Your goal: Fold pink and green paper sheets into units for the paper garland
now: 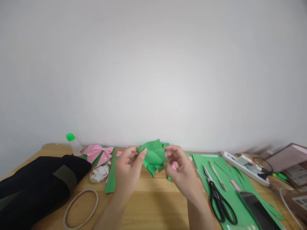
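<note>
A piece of folded green paper (154, 155) with pointed, layered edges is held up above the table between both hands. My left hand (129, 166) pinches its left side between thumb and fingers. On the other side, the thumb and fingers of my right hand (181, 169) close on its right edge. Pink paper (175, 165) shows behind, beside my right fingers. A green paper strip (110, 182) lies on the table just left of my left hand.
Black scissors (219, 204), a pen (217, 175) and a phone (260, 210) lie on green sheets at right, near a white power strip (247, 169). At left are a glue bottle (75, 145), a pink paper bow (98, 151), a dish of white scraps (100, 172), a ring (66, 217) and black cloth (43, 188).
</note>
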Tool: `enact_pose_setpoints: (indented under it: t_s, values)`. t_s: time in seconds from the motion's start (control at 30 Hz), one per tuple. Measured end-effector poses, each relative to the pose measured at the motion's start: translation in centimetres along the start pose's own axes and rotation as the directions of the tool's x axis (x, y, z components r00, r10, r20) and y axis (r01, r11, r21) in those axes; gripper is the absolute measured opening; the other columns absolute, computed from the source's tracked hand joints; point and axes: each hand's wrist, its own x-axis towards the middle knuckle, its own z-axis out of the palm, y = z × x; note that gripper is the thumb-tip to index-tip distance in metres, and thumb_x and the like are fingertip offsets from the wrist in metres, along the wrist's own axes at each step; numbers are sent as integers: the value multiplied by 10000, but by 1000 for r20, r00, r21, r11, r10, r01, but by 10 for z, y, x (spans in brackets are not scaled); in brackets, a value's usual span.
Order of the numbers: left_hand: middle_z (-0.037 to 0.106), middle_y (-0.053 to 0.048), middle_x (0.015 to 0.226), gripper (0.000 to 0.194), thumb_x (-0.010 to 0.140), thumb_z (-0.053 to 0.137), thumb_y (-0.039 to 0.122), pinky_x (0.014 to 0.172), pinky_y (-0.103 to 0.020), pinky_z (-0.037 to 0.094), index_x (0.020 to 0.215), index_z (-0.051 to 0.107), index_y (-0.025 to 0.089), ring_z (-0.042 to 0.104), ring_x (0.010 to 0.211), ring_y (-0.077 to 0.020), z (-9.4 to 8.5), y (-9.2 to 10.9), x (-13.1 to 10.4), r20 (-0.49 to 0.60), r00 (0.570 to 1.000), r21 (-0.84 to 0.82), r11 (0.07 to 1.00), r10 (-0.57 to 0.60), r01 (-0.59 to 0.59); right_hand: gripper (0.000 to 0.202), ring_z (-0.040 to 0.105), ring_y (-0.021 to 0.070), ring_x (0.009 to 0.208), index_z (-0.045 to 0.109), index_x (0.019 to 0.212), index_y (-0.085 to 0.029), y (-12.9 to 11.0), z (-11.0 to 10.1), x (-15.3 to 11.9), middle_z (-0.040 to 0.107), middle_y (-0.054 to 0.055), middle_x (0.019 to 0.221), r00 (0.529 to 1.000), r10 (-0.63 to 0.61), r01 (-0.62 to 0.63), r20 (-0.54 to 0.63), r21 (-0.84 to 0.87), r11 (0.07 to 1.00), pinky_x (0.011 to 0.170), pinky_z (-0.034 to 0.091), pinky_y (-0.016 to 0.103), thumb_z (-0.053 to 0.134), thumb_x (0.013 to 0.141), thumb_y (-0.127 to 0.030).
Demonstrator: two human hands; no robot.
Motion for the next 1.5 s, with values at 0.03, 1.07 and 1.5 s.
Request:
enact_pose_setpoints:
  t_s: [0.03, 1.07, 1.5]
  values:
    - [678, -5, 638, 187, 807, 693, 352, 583, -244, 516, 768, 667, 172, 633, 594, -151, 0, 0, 1, 20, 1000, -26, 999, -24, 25, 351, 604, 164, 728, 578, 1102, -205, 0, 0, 0, 630, 11, 799, 999, 23, -23, 38, -10, 1000, 587, 470, 277, 605, 752, -210]
    - [697, 7, 740, 132, 790, 614, 131, 638, -188, 498, 756, 713, 211, 637, 712, -117, -1, 7, 1, 278, 922, 97, 947, 270, -307, 178, 424, 94, 541, 606, 585, -163, 5, 2, 4, 496, -37, 539, 945, 136, -151, 296, 28, 988, 525, 332, 233, 668, 731, -246]
    - [632, 23, 715, 120, 774, 646, 224, 558, -222, 474, 788, 527, 210, 602, 634, -133, 1, -1, 1, 208, 973, 171, 976, 101, -138, 360, 546, 121, 457, 612, 589, -175, 6, 1, 9, 620, 21, 515, 980, 187, -197, 66, 216, 956, 442, 452, 241, 698, 752, -484]
